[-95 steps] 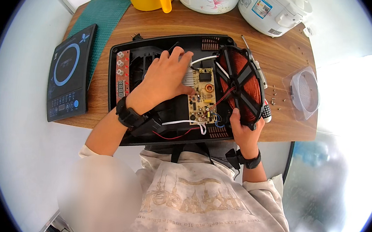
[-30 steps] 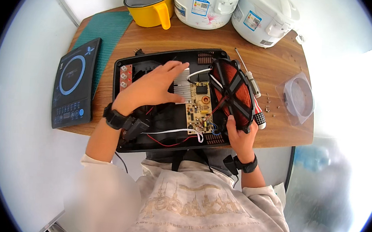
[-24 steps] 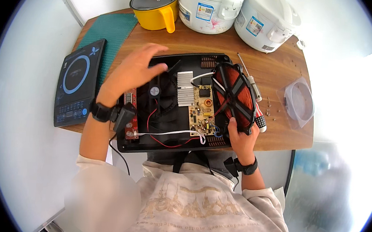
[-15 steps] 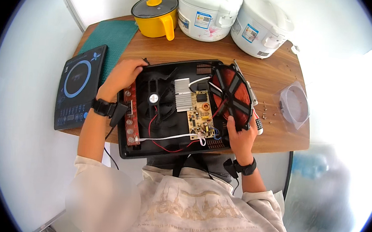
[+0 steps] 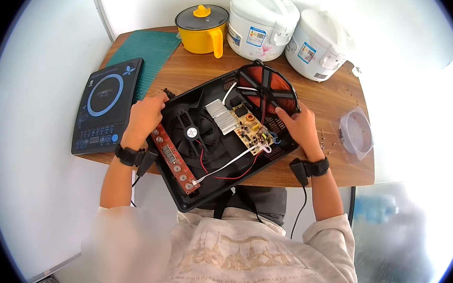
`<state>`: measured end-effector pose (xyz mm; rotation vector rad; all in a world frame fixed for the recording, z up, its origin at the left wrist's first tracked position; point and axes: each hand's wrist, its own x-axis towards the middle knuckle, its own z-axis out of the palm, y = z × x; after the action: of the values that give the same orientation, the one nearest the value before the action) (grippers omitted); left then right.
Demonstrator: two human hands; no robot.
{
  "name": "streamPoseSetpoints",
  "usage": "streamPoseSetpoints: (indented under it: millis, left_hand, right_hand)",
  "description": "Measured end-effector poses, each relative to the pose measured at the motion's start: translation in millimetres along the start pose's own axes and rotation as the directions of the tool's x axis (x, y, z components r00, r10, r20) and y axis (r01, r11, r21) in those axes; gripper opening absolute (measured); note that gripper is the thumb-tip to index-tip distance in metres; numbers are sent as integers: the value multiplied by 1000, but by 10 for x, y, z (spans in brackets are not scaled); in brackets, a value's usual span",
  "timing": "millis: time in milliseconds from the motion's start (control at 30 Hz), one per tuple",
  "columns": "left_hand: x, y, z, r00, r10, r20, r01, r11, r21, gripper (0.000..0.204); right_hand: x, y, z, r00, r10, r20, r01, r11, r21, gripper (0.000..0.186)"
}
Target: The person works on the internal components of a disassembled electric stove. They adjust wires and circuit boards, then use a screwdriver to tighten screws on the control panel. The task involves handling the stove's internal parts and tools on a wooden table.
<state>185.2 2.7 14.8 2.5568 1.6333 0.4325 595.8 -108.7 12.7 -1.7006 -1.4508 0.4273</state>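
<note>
An opened black cooktop casing [image 5: 226, 178] lies turned at an angle on the table. My left hand [image 5: 145, 114] grips its upper left edge. My right hand [image 5: 298, 126] is closed on the outer rim of the round copper coil [image 5: 280, 85], which sits over the casing's far right part. Inside are a silver heat sink [image 5: 220, 115], a tan circuit board [image 5: 250, 134], a black fan [image 5: 200, 132] with red wires, and a red strip board [image 5: 175, 163] with a display along the left side, joined by a white cable.
An intact black cooktop [image 5: 103, 106] lies left on a green mat [image 5: 147, 52] on the wooden table [image 5: 340, 170]. A yellow pot [image 5: 197, 37] and two white rice cookers [image 5: 253, 17] [image 5: 315, 42] stand behind. A clear plastic container [image 5: 357, 132] and several loose screws [image 5: 327, 148] are at right.
My left hand has left the heat sink and taken the casing's left edge. The casing, with the coil in my right hand, has turned anticlockwise, its right side moving up and away.
</note>
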Motion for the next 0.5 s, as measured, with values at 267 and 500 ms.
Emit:
streamPoseSetpoints:
  millis: [267, 500]
  left_hand:
    - [-706, -271, -479, 998, -69, 4, 68, 987, 143, 25]
    - [-1024, -20, -776, 992, -128, 24, 125, 988, 92, 16]
  right_hand:
    - [11, -708, 226, 986, 88, 144, -66, 987, -147, 59]
    - [330, -821, 129, 976, 26, 217, 4, 991, -133, 61]
